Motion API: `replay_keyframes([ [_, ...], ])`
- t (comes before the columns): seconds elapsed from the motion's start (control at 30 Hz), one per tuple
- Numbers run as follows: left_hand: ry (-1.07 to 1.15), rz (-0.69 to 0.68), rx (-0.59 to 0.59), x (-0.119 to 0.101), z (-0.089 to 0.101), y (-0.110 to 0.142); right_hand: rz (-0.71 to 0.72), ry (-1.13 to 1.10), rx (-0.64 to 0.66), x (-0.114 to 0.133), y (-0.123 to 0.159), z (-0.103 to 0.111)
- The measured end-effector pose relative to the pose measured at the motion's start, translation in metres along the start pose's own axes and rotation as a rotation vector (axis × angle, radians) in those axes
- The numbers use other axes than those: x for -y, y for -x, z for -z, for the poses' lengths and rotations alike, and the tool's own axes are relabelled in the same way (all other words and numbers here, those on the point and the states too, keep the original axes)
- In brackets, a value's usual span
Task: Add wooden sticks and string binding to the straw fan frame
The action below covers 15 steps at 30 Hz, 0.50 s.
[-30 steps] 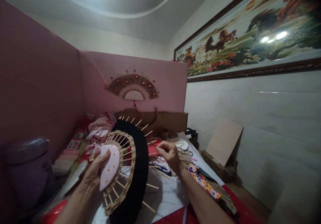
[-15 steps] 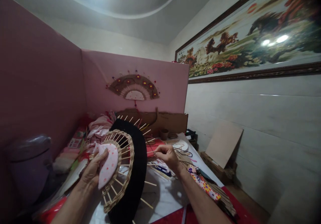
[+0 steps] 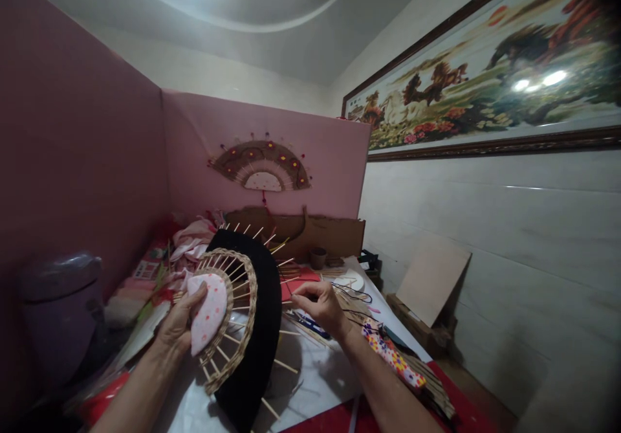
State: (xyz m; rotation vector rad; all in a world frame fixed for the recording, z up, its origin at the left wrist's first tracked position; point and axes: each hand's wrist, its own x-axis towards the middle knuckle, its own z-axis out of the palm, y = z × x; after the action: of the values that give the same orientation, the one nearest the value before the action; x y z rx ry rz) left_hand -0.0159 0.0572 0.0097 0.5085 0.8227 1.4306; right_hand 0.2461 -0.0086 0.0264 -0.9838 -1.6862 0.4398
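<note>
Head view: left fingers [image 3: 196, 296] grip black-banded fan [image 3: 266, 316].

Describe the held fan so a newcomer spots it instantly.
Find the pink panel behind the table, then drop to the left hand in front. It grips a fan by its white, red-dotted centre. Unlike the brown-banded fan on the panel, this one has a plain black outer band.

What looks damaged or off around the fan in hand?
The brown cardboard behind it: its top edge looks uneven, with a narrow strip jutting above it, possibly a tear. The fan in the left hand shows no clear break.
</note>
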Motion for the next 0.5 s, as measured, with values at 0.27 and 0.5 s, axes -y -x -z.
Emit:
replay_keyframes([
  [0.27, 0.033, 0.027, -0.034, -0.001, 0.0042, -0.0035, 0.251, 0.348, 0.025, 0.0006, 0.0055, 0.0004],
  [0.5, 0.068, 0.021, -0.039, -0.0034, 0.0022, -0.0025, 0.195, 0.25, 0.082, -0.0006, 0.0046, 0.0],
])
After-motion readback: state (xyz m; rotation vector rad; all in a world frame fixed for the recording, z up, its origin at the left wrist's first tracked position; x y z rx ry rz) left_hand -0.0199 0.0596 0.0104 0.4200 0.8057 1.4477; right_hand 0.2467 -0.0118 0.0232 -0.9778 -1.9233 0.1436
